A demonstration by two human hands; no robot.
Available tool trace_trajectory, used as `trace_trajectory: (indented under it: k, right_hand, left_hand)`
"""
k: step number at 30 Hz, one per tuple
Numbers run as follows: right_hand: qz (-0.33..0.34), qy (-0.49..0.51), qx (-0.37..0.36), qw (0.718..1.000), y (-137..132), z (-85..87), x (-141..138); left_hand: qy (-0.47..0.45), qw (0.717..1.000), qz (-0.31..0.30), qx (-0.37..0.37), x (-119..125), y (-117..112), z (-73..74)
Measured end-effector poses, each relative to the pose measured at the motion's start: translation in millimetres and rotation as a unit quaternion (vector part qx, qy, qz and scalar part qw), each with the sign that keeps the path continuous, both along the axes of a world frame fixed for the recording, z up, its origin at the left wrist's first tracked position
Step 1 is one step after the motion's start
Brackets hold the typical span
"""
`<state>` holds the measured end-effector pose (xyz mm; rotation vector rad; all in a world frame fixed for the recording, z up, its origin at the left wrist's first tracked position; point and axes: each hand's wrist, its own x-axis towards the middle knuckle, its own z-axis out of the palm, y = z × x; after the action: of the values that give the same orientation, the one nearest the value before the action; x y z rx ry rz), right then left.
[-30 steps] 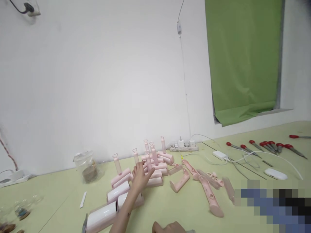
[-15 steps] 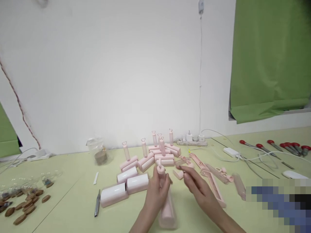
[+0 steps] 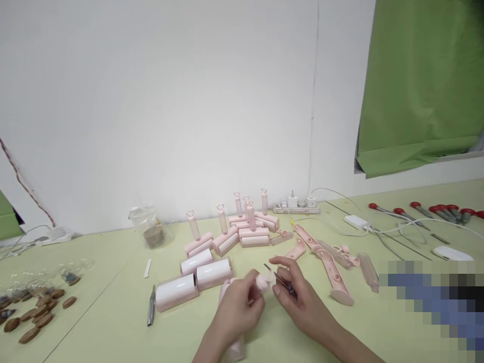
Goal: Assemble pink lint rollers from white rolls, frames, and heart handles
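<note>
My left hand is closed on a tube with a pale pink cap, tilted so the cap points right. Most of the tube is hidden by my fingers. Under that hand lies a pink cylinder, partly covered. My right hand pinches a thin metal tool with a narrow tip and a dark purplish part; its exact kind cannot be made out. The tool's tip is close to the cap; whether it touches is unclear. Beyond my hands, several pink rollers lie with slim heart-topped tubes standing among them.
White cylinders lie left of my hands, beside a metal craft knife. Pink curved shells and a clear tube lie right. A power strip, red-ended tools, wooden discs and a plastic bag surround them.
My left hand has tipped the capped tube from upright towards the right. My right hand has come closer to the cap with the tool. The view has shifted slightly.
</note>
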<state>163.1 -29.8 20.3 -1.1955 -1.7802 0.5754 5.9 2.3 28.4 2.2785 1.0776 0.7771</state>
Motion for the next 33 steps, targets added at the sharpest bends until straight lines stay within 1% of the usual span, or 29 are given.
trace_trajectory:
  k: [2,4,7,9,10,11,13,15,16,18,21,23,27,28,29,31,33]
  right_hand:
    - [-0.013,-0.037,0.042,0.998,-1.2,-2.5,-1.5]
    - [-0.042,-0.112,0.095,0.988,-0.3,-5.2,-1.7]
    - [-0.07,-0.244,0.166,0.953,4.7,-10.1,1.3]
    - [-0.066,-0.306,0.188,0.931,8.3,-13.8,4.7]
    - [-0.055,-0.323,0.186,0.926,9.4,-15.2,6.6]
    - [-0.035,-0.33,0.177,0.926,9.8,-16.2,8.5]
    - [0.036,-0.324,0.144,0.934,8.7,-15.9,12.5]
    - [0.104,-0.309,0.111,0.939,6.0,-12.7,16.2]
    - [0.125,-0.302,0.098,0.94,4.7,-10.2,17.7]
    - [0.145,-0.288,0.078,0.943,3.5,-3.8,19.6]
    - [0.16,-0.268,0.053,0.949,4.3,7.0,20.2]
    - [0.171,-0.25,0.031,0.953,4.2,14.4,20.8]
    - [0.243,-0.159,-0.052,0.956,0.8,29.0,30.6]
    - [0.239,-0.135,-0.063,0.959,0.8,32.5,35.8]
    - [0.21,-0.116,-0.061,0.969,1.8,35.7,42.1]
    - [0.091,-0.106,-0.028,0.99,6.8,41.1,56.7]
    - [-0.029,-0.13,-0.007,0.991,15.0,43.9,71.2]
  left_hand:
    - [0.074,0.997,-0.036,0.011,1.2,-2.8,-1.2]
    - [0.121,0.991,-0.04,0.03,2.8,-4.2,-3.5]
    - [0.182,0.982,-0.029,0.048,4.4,-4.0,-8.0]
    - [0.218,0.974,-0.017,0.059,3.6,-4.0,-10.5]
    - [0.23,0.971,-0.015,0.067,2.5,-4.5,-11.3]
    - [0.237,0.968,-0.018,0.076,0.9,-5.4,-11.7]
    - [0.235,0.968,-0.04,0.085,-2.7,-8.2,-11.5]
    - [0.223,0.97,-0.066,0.078,-5.7,-11.2,-9.8]
    - [0.215,0.971,-0.072,0.069,-6.4,-12.3,-8.5]
    - [0.195,0.977,-0.079,0.037,-6.3,-12.9,-5.1]
    - [0.154,0.982,-0.093,-0.047,-3.7,-10.9,1.7]
    - [0.134,0.981,-0.107,-0.092,-2.6,-9.6,6.0]
    - [0.108,0.968,-0.169,-0.152,-4.4,-7.7,10.4]
    - [0.088,0.967,-0.171,-0.166,-4.7,-6.2,10.5]
    - [0.057,0.969,-0.16,-0.178,-4.4,-4.0,10.2]
    - [-0.036,0.973,-0.119,-0.193,-1.4,2.4,8.4]
    - [-0.149,0.96,-0.105,-0.213,4.5,9.5,4.7]
